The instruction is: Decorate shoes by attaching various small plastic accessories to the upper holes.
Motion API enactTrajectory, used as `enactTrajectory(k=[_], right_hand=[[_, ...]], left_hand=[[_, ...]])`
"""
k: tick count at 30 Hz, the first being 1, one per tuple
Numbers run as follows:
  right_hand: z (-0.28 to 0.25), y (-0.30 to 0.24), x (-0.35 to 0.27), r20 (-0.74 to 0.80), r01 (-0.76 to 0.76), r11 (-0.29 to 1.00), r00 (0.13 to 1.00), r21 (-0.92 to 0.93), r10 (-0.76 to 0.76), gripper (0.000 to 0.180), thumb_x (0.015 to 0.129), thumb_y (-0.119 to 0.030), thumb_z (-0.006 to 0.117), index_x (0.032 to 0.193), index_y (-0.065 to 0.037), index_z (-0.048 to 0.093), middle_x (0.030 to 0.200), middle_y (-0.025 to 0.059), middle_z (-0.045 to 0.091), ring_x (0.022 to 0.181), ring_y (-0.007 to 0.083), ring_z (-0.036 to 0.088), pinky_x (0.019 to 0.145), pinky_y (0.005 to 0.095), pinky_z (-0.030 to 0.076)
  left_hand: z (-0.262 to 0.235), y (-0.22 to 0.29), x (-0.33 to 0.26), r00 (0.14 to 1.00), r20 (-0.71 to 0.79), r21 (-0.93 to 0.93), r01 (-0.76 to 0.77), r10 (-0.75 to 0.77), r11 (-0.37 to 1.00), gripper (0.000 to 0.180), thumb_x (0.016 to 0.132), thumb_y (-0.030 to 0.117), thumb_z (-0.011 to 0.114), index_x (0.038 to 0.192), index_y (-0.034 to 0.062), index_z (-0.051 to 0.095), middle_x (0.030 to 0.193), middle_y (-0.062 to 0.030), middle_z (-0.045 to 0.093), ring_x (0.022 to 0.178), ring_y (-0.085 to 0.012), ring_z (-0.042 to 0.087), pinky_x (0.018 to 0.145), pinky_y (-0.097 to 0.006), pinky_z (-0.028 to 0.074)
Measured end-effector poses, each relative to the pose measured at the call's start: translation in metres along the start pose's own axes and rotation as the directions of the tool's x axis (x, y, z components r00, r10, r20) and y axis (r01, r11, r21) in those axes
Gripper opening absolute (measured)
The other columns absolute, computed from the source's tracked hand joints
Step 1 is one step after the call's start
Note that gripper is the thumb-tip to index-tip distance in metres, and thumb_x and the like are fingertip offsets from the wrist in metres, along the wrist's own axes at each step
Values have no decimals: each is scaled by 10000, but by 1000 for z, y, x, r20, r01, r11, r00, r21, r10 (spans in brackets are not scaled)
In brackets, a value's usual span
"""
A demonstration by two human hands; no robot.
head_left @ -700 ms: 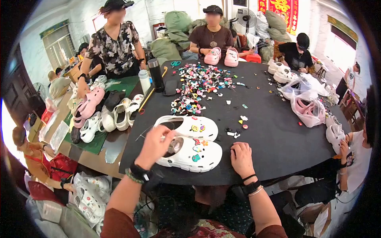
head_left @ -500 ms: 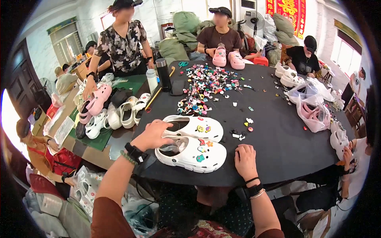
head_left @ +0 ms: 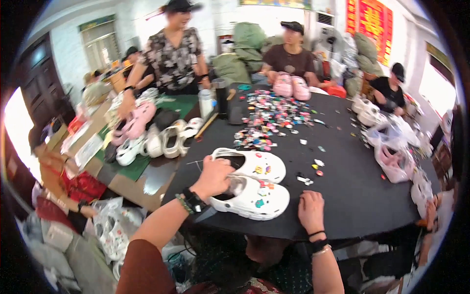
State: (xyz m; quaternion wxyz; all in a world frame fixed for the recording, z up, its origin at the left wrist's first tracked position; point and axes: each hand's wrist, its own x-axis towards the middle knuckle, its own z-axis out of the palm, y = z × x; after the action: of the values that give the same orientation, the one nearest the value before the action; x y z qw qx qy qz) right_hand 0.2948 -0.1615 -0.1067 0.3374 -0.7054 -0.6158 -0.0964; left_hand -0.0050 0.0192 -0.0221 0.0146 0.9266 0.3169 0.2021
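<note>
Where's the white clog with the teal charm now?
Head view, near the front edge of the black table: the clog sits on the wearer's side of the other white clog, left hand at its opening, right hand to its right.

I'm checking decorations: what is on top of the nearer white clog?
The nearer white clog bears a teal charm and blurred orange charms. The left hand covers part of it; what's beneath is hidden.

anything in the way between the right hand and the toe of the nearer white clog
Nothing visible: only a narrow strip of black tabletop separates the right hand from the toe of the nearer white clog. The few loose charms lie beyond the fingertips, outside that gap.
</note>
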Motion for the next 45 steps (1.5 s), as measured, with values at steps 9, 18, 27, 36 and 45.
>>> enactTrajectory(k=[9, 18, 27, 36, 45], right_hand=[[1, 5, 0, 8, 40, 999, 999, -16, -40, 123, 835, -24, 593, 955, -22, 562, 1112, 159, 597, 1070, 355, 531, 939, 466, 406], [-5, -2, 1, 77, -60, 998, 995, -33, 63, 120, 820, 7, 590, 932, -16, 553, 1093, 152, 579, 1070, 345, 516, 944, 455, 396], [-3, -4, 1, 39, -31, 999, 999, -29, 32, 130, 805, -2, 590, 918, -29, 533, 1055, 141, 569, 1037, 338, 514, 920, 448, 394], [-1, 1, 6, 13, 26, 999, 1000, -39, -26, 135, 800, -4, 591, 921, -28, 535, 1027, 139, 566, 1020, 343, 518, 897, 450, 402], [7, -5, 14, -80, 108, 994, 991, 0, -107, 53, 760, -67, 613, 802, -45, 591, 844, 161, 611, 854, 380, 577, 767, 480, 469]], left_hand=[[-36, -68, -78, 903, -319, 66, 325, -288, 944, 162, 711, 154, 672, 870, 134, 699, 852, -34, 583, 945, -258, 586, 865, -504, 321], [-121, -240, -40, 623, -668, 247, 701, -407, 669, 216, 729, 124, 614, 906, 128, 738, 946, -76, 672, 993, -279, 622, 947, -589, 345], [-127, -272, 5, 651, -631, 93, 602, -421, 793, 263, 826, 175, 658, 1078, 108, 692, 1077, -124, 651, 1072, -343, 585, 910, -551, 427], [-103, 38, -3, 947, -112, -973, -43, -302, 225, 342, 1059, 228, 417, 1216, -24, 587, 1141, -117, 665, 1107, -180, 607, 995, -318, 434], [-31, 120, -18, 858, -514, -292, -159, -15, 943, 248, 897, 132, 613, 1132, 53, 631, 1158, -131, 631, 1128, -325, 582, 1015, -415, 406]])
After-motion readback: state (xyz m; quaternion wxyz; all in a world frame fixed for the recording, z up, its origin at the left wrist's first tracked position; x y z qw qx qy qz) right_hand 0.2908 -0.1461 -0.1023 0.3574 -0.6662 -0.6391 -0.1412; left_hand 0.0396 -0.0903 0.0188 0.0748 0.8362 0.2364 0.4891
